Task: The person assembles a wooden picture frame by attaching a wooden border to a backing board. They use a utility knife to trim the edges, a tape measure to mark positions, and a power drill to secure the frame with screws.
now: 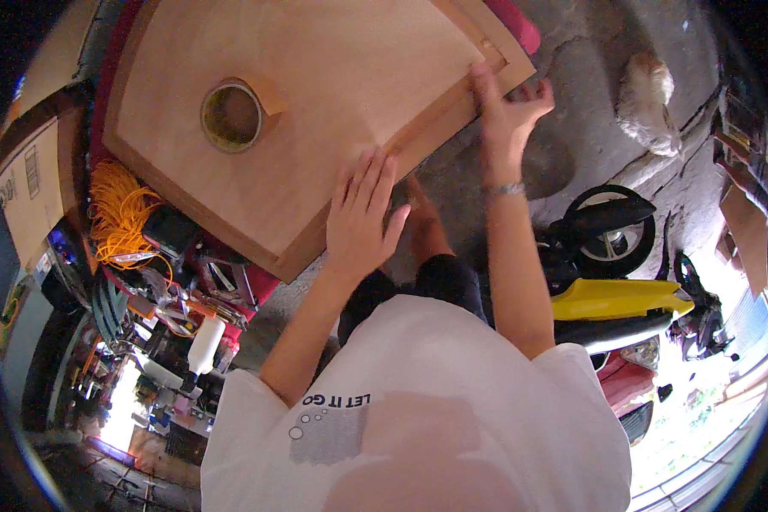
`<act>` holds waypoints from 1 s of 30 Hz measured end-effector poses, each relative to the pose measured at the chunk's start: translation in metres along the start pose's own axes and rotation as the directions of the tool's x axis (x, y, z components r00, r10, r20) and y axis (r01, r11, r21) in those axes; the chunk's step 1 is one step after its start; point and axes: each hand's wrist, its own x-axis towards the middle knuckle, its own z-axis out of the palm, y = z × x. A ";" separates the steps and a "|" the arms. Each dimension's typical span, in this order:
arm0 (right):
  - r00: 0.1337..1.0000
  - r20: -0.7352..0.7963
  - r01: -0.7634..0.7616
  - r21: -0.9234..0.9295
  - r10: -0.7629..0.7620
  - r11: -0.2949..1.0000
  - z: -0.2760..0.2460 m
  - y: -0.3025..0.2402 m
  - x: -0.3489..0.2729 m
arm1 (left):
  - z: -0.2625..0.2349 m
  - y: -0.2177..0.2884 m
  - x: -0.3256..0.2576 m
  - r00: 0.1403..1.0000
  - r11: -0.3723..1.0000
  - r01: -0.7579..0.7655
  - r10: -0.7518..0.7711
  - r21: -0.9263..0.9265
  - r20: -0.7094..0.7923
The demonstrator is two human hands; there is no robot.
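Note:
A large light-wood panel [316, 94] lies in front of me, bordered by darker brown strips that look like tape. My left hand [363, 200] is open, with its fingers stretched flat across the strip on the near edge. Farther right, my right hand [512, 107] is at the panel's right corner; one digit rests on the strip while the others spread past the edge, slightly blurred. I see nothing held in either hand. On the panel's left part lies a roll of brown tape [231, 116] with its loose end sticking out to the right.
Orange cord [119, 209] and a clutter of tools lie left, near a white bottle [205, 345]. A cardboard box [30, 192] stands farther left. To the right are a motorbike with a yellow panel [619, 299] and a pale furry animal [648, 102] on the concrete floor.

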 end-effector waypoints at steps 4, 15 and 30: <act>0.991 0.134 0.011 -0.077 -0.001 0.997 0.007 0.013 -0.066 | 0.016 0.005 -0.014 0.996 0.991 0.087 -0.088 0.098 0.000; 0.999 0.040 0.013 -0.023 -0.012 1.000 0.000 -0.013 -0.003 | 0.011 -0.003 -0.056 0.979 0.967 0.198 -0.203 0.162 0.011; 0.998 -0.021 0.051 -0.073 -0.052 0.996 0.014 -0.006 -0.064 | -0.004 -0.033 -0.152 0.918 0.911 0.380 -0.393 0.159 0.052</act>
